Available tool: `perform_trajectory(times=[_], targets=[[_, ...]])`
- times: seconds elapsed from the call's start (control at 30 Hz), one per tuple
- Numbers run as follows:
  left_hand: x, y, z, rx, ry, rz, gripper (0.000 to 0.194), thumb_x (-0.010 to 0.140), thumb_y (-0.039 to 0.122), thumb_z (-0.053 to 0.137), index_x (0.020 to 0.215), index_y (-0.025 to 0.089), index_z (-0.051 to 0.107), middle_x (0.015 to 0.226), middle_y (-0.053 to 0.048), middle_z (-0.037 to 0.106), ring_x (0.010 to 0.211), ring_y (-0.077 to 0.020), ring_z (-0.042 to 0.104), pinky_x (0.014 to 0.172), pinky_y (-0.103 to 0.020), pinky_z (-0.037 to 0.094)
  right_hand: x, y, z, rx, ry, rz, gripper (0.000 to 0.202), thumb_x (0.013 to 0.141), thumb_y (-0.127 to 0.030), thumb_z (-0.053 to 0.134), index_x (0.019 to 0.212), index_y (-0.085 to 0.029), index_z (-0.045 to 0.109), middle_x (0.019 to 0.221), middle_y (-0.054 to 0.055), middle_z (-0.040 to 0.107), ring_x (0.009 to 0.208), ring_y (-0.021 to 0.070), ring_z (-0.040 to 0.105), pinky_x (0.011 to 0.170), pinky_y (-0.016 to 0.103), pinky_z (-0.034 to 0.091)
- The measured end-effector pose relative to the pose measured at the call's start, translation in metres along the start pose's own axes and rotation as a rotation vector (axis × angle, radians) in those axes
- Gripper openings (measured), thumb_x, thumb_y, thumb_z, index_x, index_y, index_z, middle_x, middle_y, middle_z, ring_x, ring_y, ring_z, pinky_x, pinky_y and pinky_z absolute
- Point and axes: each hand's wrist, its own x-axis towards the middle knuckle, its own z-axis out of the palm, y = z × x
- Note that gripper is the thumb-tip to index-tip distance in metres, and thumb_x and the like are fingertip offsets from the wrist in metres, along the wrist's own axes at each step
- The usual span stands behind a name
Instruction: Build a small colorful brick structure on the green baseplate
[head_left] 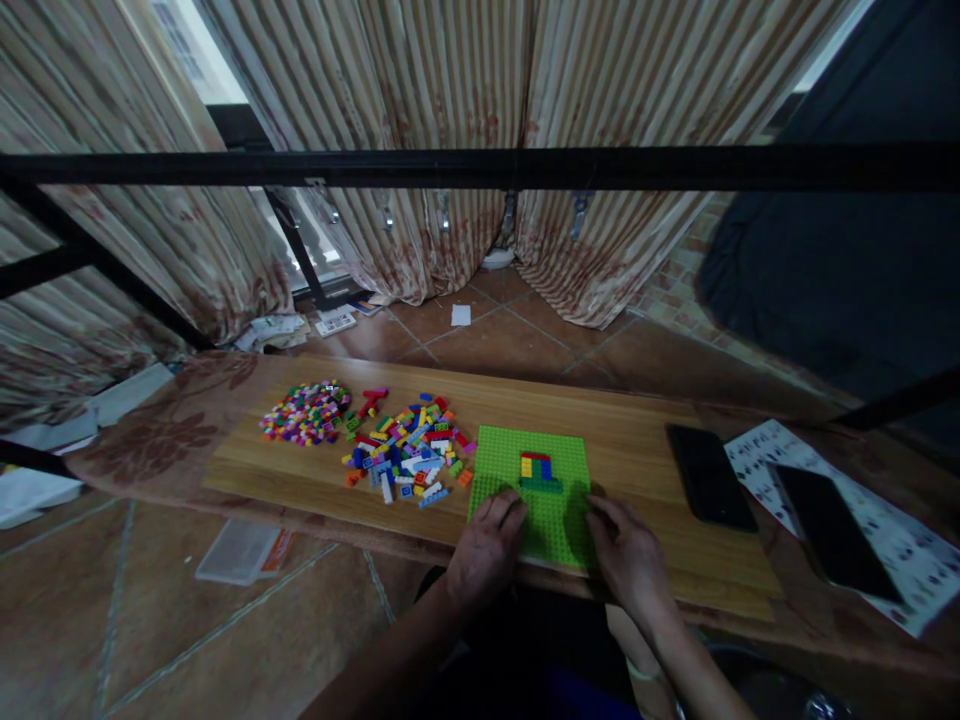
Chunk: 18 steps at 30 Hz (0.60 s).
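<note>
A square green baseplate (491, 440) lies on a wooden board. Near its middle stands a small build of red, yellow, blue and green bricks (536, 471). My left hand (490, 545) rests over the plate's lower left edge, its fingers curled together and touching the plate. At the right edge is my right hand (628, 555), fingers bent and closed against the plate's side. Whether a small brick is hidden under the fingers cannot be seen. Left of the plate is a spread heap of larger loose bricks (412, 445).
A pile of tiny colourful pieces (306, 413) sits at the board's left end. One dark phone (709, 475) lies on the board (630, 430); another dark device (832, 530) rests on a printed sheet (765, 445). A black rail (480, 168) crosses before striped curtains.
</note>
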Motion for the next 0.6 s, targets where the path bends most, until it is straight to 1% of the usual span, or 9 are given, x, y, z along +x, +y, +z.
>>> perform_trajectory(times=[0.23,0.33,0.47,0.6], targets=[[-0.008,-0.014,-0.006,-0.124,0.035,0.039,0.029,0.091,0.013,0.047,0.118,0.016,0.056,0.123,-0.011,0.057,0.111,-0.0212,0.056,0.098,-0.038,0.050,-0.008,-0.010,0.003,-0.050,-0.042,0.037,0.031,0.087,-0.034,0.043,0.104,-0.018,0.065,0.106,0.011,0.064,0.099,0.0238,0.061,0.090,0.041,0.048],[-0.011,-0.015,-0.009,-0.167,0.056,0.052,0.029,0.090,0.014,0.049,0.118,0.015,0.056,0.123,-0.011,0.058,0.112,-0.0217,0.056,0.098,-0.038,0.051,-0.006,-0.011,0.002,-0.068,-0.047,0.067,0.034,0.087,-0.036,0.042,0.105,-0.018,0.065,0.104,0.011,0.065,0.097,0.0239,0.063,0.088,0.040,0.049],[-0.022,-0.016,-0.018,-0.168,0.123,-0.012,0.029,0.090,0.015,0.049,0.118,0.017,0.057,0.123,-0.011,0.058,0.114,-0.0227,0.056,0.097,-0.039,0.052,0.001,-0.009,-0.002,-0.063,-0.035,0.107,0.036,0.087,-0.039,0.042,0.105,-0.018,0.065,0.104,0.011,0.066,0.095,0.0245,0.064,0.085,0.041,0.050],[-0.040,-0.027,-0.034,-0.170,0.223,-0.109,0.032,0.089,0.013,0.048,0.120,0.018,0.056,0.123,-0.011,0.058,0.114,-0.0224,0.056,0.098,-0.040,0.051,0.008,-0.012,-0.005,-0.026,0.015,0.129,0.036,0.086,-0.042,0.044,0.102,-0.018,0.067,0.104,0.011,0.067,0.093,0.0241,0.065,0.084,0.040,0.050]])
